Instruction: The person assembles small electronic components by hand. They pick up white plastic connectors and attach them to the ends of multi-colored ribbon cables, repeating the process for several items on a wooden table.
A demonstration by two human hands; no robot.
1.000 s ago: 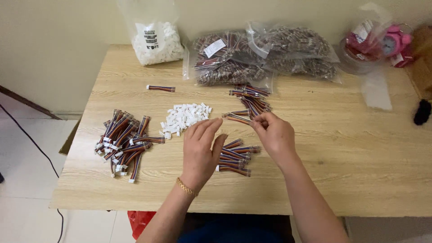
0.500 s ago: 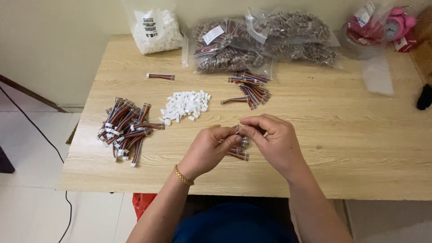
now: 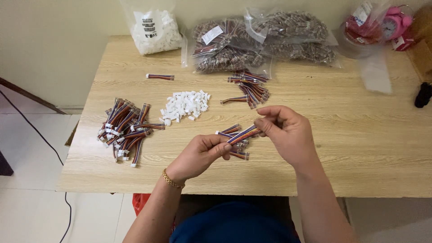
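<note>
At the near middle of the wooden table (image 3: 342, 148) I see my two hands working over one short ribbon cable (image 3: 243, 134). My left hand (image 3: 202, 155) pinches the cable's lower end between thumb and forefinger, closed on it; my right hand (image 3: 285, 130) pinches the upper end the same way. The cable hangs just above the table, tilted up toward the right hand, and a small heap of like cables (image 3: 236, 143) lies on the wood directly beneath it; I make out about four there, partly hidden by the fingers.

Counted outward from the held cable: one pile of small white connector housings (image 3: 185, 105) lies up and to the left, too many to number. One large bundle of finished cables (image 3: 125, 130) sits far to the left, roughly two dozen, the exact count unclear. One single cable (image 3: 160, 77) lies alone beyond the white pile. One loose cluster of cables (image 3: 249, 87), about ten, lies straight beyond the held cable.

Packages stand along the far edge. One clear bag of white housings (image 3: 155, 29), bearing a white rectangular label with dark print, sits beyond and to the left. Clear bags of cables (image 3: 265, 42), at least two, overlap beyond the cluster; one shows a white tilted label. One pink round clock (image 3: 396, 24) stands far to the right, beside clear wrapping (image 3: 375, 74).
</note>
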